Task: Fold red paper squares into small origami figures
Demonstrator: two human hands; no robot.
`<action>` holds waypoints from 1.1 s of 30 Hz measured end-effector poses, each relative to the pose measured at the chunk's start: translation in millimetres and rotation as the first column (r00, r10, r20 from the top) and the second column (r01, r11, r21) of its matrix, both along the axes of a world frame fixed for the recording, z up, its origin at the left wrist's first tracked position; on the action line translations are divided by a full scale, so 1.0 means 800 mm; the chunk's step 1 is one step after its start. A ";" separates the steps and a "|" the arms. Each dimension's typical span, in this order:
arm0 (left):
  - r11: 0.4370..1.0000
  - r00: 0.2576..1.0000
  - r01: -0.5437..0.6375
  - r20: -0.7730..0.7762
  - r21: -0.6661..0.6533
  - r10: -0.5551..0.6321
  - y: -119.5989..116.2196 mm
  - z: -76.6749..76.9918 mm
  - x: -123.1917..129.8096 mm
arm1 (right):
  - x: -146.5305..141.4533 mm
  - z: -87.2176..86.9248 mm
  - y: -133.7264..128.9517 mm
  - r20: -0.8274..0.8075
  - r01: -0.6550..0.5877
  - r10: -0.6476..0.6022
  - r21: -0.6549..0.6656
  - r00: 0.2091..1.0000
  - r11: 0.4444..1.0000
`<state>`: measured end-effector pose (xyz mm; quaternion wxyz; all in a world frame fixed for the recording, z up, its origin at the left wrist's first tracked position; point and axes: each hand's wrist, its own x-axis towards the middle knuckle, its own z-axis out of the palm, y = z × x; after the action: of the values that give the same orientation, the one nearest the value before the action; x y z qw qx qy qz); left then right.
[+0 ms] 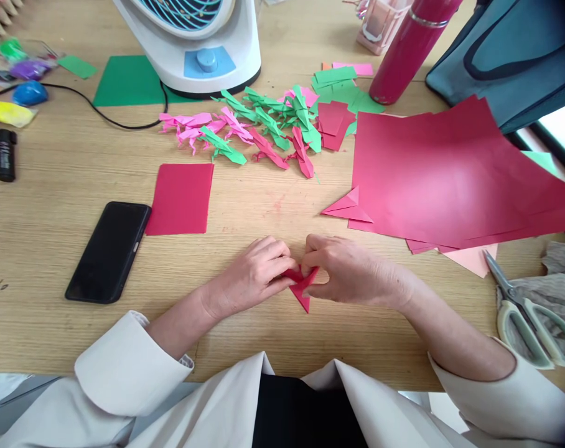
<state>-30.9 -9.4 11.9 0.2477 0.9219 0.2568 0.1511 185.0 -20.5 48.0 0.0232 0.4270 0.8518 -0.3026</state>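
Between my two hands is a small piece of folded red paper [303,290], its pointed end aimed toward me. My left hand [264,269] pinches its left side, close to the table. On the other side my right hand [341,269] grips the right edge, fingertips bent over the top and thumb lower down. Part of the paper is hidden under the fingers. Up and to the right, a folded red paper triangle [348,206] lies against large red sheets [441,168]. A stack of red paper rectangles [182,199] sits left of my hands.
Several folded paper figures [268,121] in green, pink and red lie beyond my hands. A black phone [109,252] rests at left, scissors [527,311] at right. Behind stand a white fan [208,56], a red bottle [410,53] and a blue bag [506,56].
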 end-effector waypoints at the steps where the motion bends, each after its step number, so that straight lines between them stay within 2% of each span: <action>1: 1.000 1.000 -0.004 0.000 0.005 0.004 0.000 0.000 0.000 | -0.002 -0.003 -0.003 -0.007 0.016 -0.016 0.022 1.000 1.000; 7: 0.999 0.999 -0.020 0.048 0.043 0.018 -0.002 0.001 0.000 | -0.006 -0.017 -0.019 -0.030 0.127 -0.124 0.165 0.992 0.978; 21: 0.991 0.988 -0.133 0.084 0.024 0.131 0.004 -0.002 -0.019 | -0.003 -0.024 -0.028 -0.079 0.228 -0.215 0.214 0.973 0.950; 33: 0.989 0.990 -0.138 0.021 -0.055 0.139 0.012 0.002 -0.024 | -0.004 -0.028 -0.030 -0.122 0.253 -0.230 0.218 0.965 0.943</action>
<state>-49.8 0.3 13.8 0.2645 0.8929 0.3210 0.1725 182.1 -44.2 26.0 -0.1045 0.5131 0.8225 -0.2219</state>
